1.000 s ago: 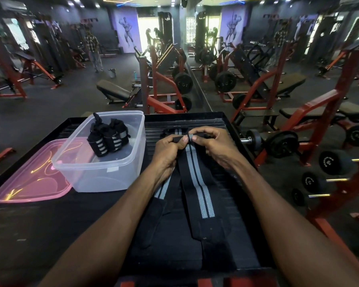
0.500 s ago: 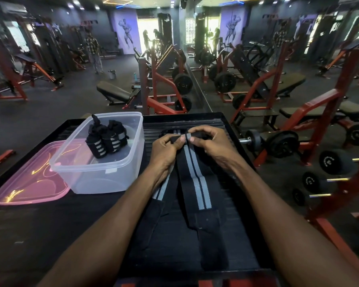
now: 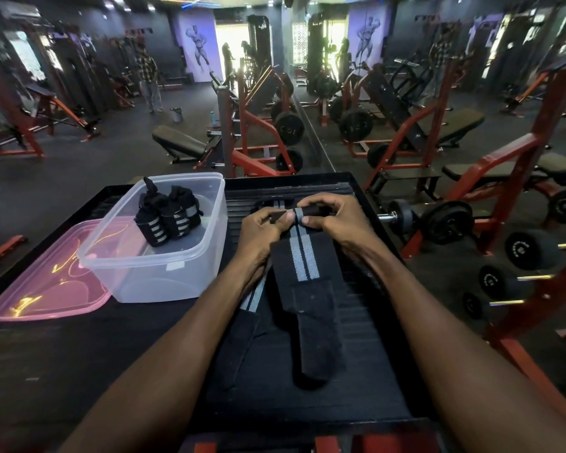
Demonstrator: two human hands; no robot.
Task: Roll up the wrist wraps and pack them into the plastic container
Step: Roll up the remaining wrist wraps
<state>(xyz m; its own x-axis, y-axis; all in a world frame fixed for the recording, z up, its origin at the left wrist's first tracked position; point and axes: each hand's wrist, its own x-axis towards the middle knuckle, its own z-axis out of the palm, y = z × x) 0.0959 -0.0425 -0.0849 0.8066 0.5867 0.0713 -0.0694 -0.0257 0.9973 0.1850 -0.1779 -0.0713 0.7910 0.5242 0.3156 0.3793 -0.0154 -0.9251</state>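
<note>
Pinching the rolled end of a striped wrist wrap [image 3: 303, 256], both hands' fingers [image 3: 288, 217] curl; no label seems legible.

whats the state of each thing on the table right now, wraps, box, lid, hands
wrist wrap being rolled: far end rolled, the rest flat
second wrist wrap: flat, unrolled, partly under the left arm
rolled wraps: rolled, inside the container
plastic container: open, lid off
pink lid: flat on the table, beside the container
left hand: pinching the roll
right hand: pinching the roll

Roll on wrist wrap [image 3: 303, 256] thicker; flat tail shorter, drawn forward.
</note>
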